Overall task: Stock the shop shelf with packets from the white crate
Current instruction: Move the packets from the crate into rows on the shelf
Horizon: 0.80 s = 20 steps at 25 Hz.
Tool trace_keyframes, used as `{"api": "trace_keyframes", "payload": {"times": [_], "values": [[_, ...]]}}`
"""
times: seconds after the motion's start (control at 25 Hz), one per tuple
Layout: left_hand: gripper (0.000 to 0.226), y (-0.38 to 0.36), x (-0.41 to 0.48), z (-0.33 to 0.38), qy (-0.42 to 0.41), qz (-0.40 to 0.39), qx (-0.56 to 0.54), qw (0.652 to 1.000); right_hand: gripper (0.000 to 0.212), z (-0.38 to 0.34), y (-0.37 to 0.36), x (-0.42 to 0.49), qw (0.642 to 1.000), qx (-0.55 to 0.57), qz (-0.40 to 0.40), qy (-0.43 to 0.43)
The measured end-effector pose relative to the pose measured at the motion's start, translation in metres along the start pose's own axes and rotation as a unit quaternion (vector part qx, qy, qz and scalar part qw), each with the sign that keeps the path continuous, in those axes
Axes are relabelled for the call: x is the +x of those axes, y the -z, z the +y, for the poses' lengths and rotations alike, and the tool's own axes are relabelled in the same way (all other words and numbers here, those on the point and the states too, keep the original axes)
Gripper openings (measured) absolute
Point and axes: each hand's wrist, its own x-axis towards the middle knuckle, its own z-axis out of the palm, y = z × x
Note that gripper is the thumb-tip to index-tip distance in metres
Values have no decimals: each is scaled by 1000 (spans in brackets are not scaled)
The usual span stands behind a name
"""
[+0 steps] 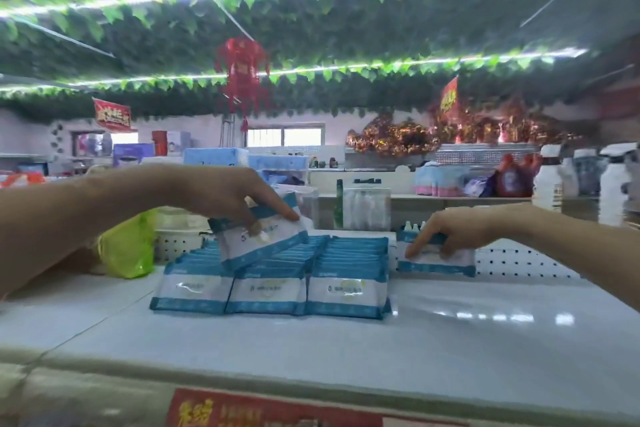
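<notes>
The left hand pinches a tilted packet, the right hand grips a standing packet; print unreadably blurred.

Left hand pinches a tilted blue-and-white plastic packet over three rows of matching packets on the glossy white shelf. Right hand grips another packet standing just right of them, lime green plastic bag off left.

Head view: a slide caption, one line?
Left hand holds a packet above three packet rows; right hand grips a second packet beside them.
</notes>
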Motion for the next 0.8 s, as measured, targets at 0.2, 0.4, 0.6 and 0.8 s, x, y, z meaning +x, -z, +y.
{"api": "trace_keyframes", "payload": {"times": [0.2, 0.4, 0.6, 0.8], "values": [[54, 2, 36, 8, 28, 15, 3, 999, 62, 35, -27, 52, 998, -29, 27, 44], [54, 4, 65, 12, 53, 29, -11, 998, 61, 66, -44, 75, 988, -68, 91, 109], [54, 4, 115, 34, 16, 49, -39, 998, 62, 83, -48, 74, 978, -101, 134, 121], [54, -15, 205, 77, -102, 54, -58, 992, 51, 108, -20, 51, 969, -4, 228, 99]]}}
